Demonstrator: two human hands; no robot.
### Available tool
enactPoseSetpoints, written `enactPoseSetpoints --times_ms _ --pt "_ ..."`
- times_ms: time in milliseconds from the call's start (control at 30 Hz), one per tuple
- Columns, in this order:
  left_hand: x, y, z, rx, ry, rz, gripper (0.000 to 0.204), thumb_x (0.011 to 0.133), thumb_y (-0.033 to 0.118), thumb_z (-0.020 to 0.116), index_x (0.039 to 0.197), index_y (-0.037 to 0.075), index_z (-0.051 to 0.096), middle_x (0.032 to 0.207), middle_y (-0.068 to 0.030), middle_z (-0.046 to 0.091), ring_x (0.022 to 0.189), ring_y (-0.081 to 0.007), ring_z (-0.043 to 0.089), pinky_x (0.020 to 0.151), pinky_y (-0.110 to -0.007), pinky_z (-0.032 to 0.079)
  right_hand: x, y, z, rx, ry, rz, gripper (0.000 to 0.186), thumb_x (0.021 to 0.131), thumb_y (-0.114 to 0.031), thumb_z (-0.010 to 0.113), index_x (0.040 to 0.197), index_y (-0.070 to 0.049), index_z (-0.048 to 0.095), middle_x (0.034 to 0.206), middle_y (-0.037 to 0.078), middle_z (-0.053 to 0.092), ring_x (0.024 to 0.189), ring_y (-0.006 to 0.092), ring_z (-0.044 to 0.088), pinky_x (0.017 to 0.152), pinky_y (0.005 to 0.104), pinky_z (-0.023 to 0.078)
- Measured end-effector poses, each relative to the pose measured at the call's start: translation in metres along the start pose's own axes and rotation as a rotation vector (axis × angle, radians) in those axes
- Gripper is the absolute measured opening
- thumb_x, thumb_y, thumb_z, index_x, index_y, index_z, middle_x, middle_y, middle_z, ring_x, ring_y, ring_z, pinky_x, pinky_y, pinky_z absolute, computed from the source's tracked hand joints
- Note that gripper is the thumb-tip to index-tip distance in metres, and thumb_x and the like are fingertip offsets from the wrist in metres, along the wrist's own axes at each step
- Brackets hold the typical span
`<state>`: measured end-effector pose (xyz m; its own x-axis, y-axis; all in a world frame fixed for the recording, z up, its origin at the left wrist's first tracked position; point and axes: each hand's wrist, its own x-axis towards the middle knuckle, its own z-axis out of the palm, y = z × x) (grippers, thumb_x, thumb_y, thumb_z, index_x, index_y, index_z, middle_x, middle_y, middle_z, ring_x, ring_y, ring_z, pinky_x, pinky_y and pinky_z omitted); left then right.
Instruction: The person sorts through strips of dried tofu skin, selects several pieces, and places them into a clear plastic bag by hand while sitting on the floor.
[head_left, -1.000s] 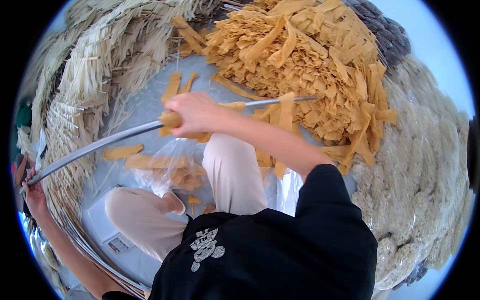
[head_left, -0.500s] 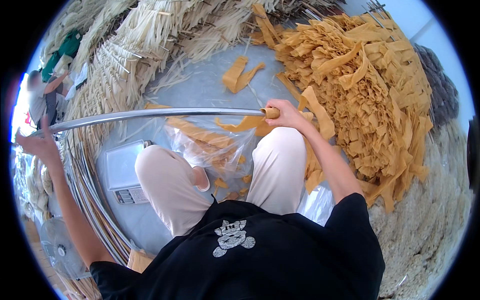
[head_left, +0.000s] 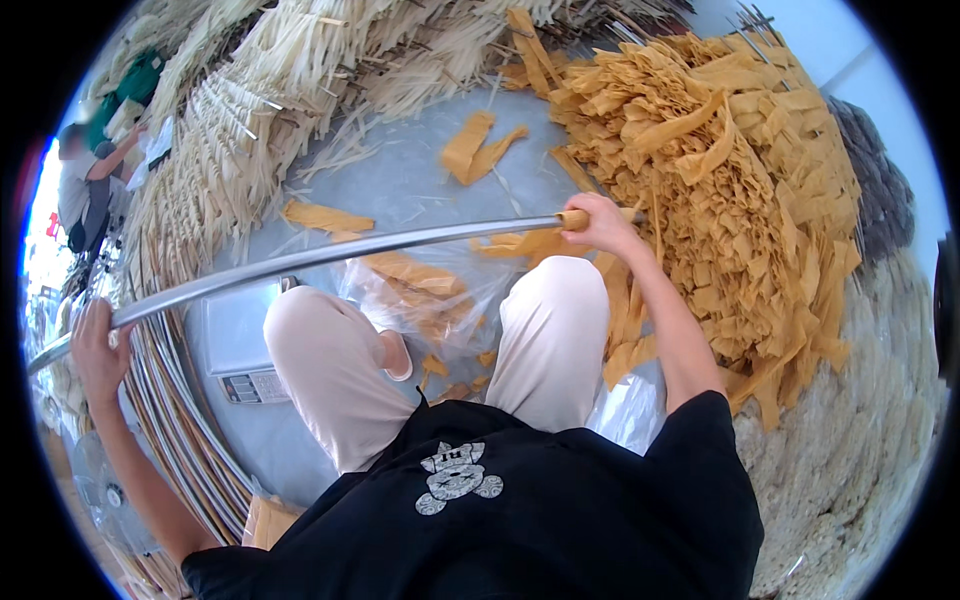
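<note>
A long shiny metal pole [head_left: 340, 253] crosses in front of me above my knees. It slopes down toward the left. My left hand [head_left: 98, 350] is closed round it near its left end, which sticks out past the fingers. At the right end, a mustard-yellow strip is wound round the pole as a roll [head_left: 573, 219]. Gripping just beyond that roll, my right hand [head_left: 605, 227] hides part of the wrap. A tail of yellow strip [head_left: 535, 243] shows below it.
A tall heap of yellow strips [head_left: 700, 180] rises at the right. Cream fibre bundles [head_left: 260, 110] line the far left. Beside my left knee lie a scale [head_left: 235, 330] and several long poles [head_left: 180, 400]. Clear plastic [head_left: 440, 310] lies between my feet. A person [head_left: 90, 185] stands far left.
My left hand has come down and closed round the pole, which now slopes lower on the left and reaches past the hand. My right hand has shifted slightly right with the wrapped end.
</note>
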<state>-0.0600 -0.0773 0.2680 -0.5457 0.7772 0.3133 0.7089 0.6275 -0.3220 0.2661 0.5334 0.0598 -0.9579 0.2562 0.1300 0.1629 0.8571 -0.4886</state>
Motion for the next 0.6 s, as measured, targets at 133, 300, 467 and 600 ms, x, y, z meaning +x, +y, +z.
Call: enactPoseSetpoints --times_ms 133,300,467,600 --pt "-0.119 -0.118 0.018 0.276 0.164 0.084 0.043 0.076 0.017 0.065 0.111 -0.003 0.052 0.108 -0.0215 0.056 0.101 -0.039 0.054 0.088 -0.043 0.043 0.004 0.025 -0.004 -0.03 0.013 0.043 0.035 0.062 -0.017 0.076 0.092 -0.006 0.06 0.091 0.01 0.059 0.09 0.0266 0.055 0.081 0.0338 0.044" --pt "-0.211 -0.115 0.011 0.271 0.123 -0.25 0.049 0.065 -0.004 0.064 0.113 -0.001 0.053 0.116 -0.0214 0.054 0.113 -0.0391 0.048 0.098 -0.044 0.037 -0.009 0.099 -0.002 -0.099 0.129 0.066 0.045 0.065 -0.017 0.078 0.103 -0.002 0.059 0.107 0.013 0.06 0.101 0.027 0.056 0.09 0.0351 0.044" --pt "-0.279 -0.05 -0.003 0.205 -0.115 -0.697 0.028 0.07 0.009 0.067 0.092 0.0 0.053 0.097 -0.021 0.057 0.093 -0.0399 0.053 0.075 -0.045 0.043 -0.044 0.156 -0.008 0.203 0.168 0.282 0.031 0.077 -0.005 0.067 0.105 0.003 0.058 0.098 0.01 0.064 0.087 0.0189 0.06 0.08 0.031 0.047" --pt "-0.337 0.017 0.012 0.189 -0.148 -0.961 0.037 0.083 0.035 0.06 0.077 0.0 0.051 0.066 -0.021 0.057 0.065 -0.0412 0.056 0.055 -0.049 0.04 -0.054 0.142 0.001 0.241 0.122 0.441 0.041 0.082 -0.018 0.066 0.115 0.004 0.053 0.109 0.013 0.06 0.099 0.0229 0.056 0.088 0.0334 0.042"
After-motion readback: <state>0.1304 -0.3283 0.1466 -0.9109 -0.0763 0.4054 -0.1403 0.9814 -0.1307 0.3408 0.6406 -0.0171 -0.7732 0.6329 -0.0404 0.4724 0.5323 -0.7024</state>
